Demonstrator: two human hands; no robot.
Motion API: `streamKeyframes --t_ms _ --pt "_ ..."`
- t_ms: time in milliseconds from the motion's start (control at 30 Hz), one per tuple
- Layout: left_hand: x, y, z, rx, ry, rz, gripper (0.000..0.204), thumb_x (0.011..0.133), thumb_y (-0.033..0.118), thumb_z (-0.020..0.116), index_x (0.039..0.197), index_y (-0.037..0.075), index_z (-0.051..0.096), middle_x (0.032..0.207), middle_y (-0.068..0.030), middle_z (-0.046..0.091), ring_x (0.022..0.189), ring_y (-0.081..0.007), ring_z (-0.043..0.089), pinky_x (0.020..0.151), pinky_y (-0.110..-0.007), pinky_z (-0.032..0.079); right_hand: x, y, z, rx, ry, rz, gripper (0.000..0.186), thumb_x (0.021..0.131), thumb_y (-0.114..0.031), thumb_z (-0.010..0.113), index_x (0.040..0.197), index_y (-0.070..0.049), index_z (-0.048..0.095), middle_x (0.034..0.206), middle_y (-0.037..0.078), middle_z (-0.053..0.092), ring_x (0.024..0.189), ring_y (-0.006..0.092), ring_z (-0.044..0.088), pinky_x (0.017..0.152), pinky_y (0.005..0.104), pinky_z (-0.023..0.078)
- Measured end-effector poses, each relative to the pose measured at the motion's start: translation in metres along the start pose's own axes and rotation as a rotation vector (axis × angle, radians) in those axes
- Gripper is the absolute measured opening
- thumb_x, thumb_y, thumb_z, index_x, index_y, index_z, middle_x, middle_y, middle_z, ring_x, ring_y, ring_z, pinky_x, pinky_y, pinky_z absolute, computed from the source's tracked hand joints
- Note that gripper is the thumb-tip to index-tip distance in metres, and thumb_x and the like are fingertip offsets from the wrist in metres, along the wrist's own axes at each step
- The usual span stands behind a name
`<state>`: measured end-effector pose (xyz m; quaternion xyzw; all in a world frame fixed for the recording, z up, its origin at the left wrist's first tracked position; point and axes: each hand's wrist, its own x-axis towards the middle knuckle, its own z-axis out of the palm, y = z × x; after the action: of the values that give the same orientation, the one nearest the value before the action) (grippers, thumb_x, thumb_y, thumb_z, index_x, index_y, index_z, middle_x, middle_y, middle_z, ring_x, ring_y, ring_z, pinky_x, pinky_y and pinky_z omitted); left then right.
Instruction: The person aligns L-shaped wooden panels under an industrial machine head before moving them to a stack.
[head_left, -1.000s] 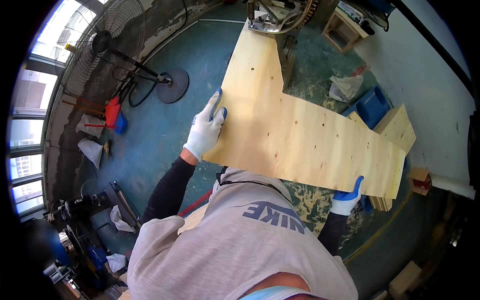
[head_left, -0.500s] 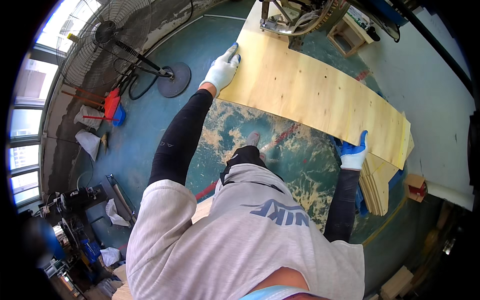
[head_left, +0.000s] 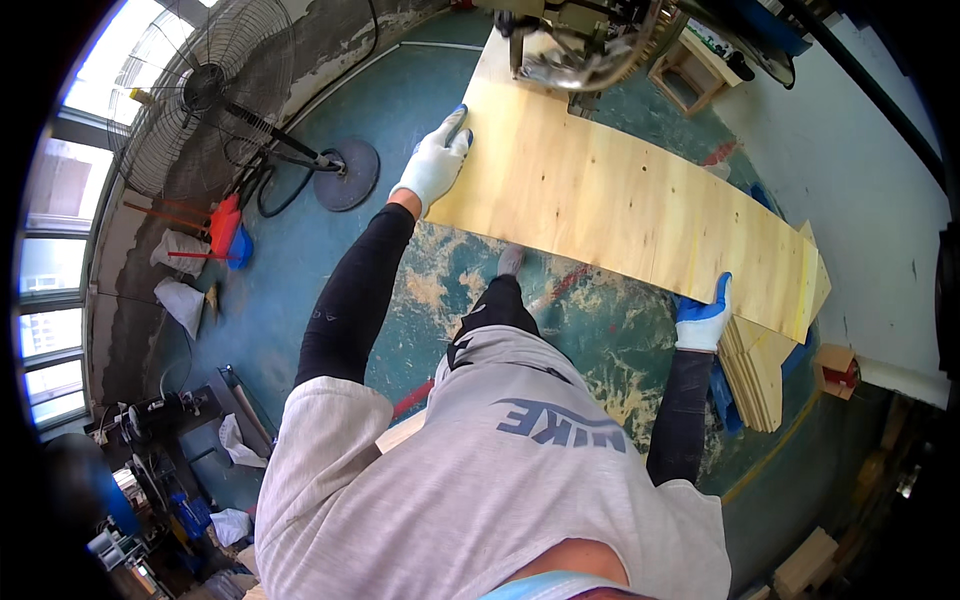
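Observation:
A pale plywood board (head_left: 600, 200) with several small dark knots reaches from under a machine (head_left: 585, 45) at the top towards the right. Near that machine its outline steps in at a notch. My left hand (head_left: 436, 165), in a white and blue glove, grips the board's left edge. At the near edge, towards the right end, my right hand (head_left: 704, 322) clasps the board with the thumb on top. The right fingers are hidden underneath. Below the board's right end sits a stack of cut plywood pieces (head_left: 752, 375).
Sawdust covers the green floor (head_left: 450, 285) below the board. To the left stand a large fan (head_left: 205, 88) on a round base (head_left: 346, 175) and a red and blue dustpan (head_left: 232, 232). A wooden stand (head_left: 692, 72) and a small open carton (head_left: 836, 370) are on the right.
The board and both hands have come slightly nearer to me. The left hand keeps its hold on the left edge, and the right hand stays on the near edge.

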<state>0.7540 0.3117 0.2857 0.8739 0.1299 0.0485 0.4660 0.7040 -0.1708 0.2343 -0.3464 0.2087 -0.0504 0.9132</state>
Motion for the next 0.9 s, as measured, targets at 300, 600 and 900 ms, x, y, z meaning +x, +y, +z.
streamKeyframes --t_ms 300,600,900 --pt "-0.016 -0.003 0.000 -0.011 0.120 0.116 0.050 0.103 0.025 0.054 0.150 0.009 0.046 0.123 -0.0242 0.067 0.112 -0.0350 0.067 0.097 -0.034 0.048 0.015 -0.008 0.001 -0.026 0.023 0.062 0.049 0.103 -0.034 0.058 0.143 -0.005 0.051 0.143 0.010 0.057 0.130 0.0278 0.056 0.108 0.0470 0.048" --pt "-0.096 -0.069 -0.095 -0.460 0.189 -0.263 0.049 0.105 0.006 0.049 0.152 -0.002 0.040 0.135 -0.0038 0.058 0.098 -0.0060 0.054 0.085 -0.021 0.045 -0.024 0.080 0.079 -0.160 -0.017 0.083 0.053 0.106 -0.036 0.050 0.145 0.000 0.048 0.145 0.012 0.055 0.131 0.0260 0.055 0.111 0.0434 0.045" --pt "0.005 -0.096 -0.145 -0.454 0.208 -0.055 0.046 0.106 0.008 0.050 0.151 -0.002 0.043 0.142 -0.0049 0.055 0.116 -0.0077 0.055 0.098 -0.022 0.044 0.019 0.135 0.143 -0.003 -0.068 0.105 0.046 0.104 -0.029 0.057 0.139 0.001 0.052 0.140 0.010 0.058 0.126 0.0231 0.058 0.107 0.0416 0.049"
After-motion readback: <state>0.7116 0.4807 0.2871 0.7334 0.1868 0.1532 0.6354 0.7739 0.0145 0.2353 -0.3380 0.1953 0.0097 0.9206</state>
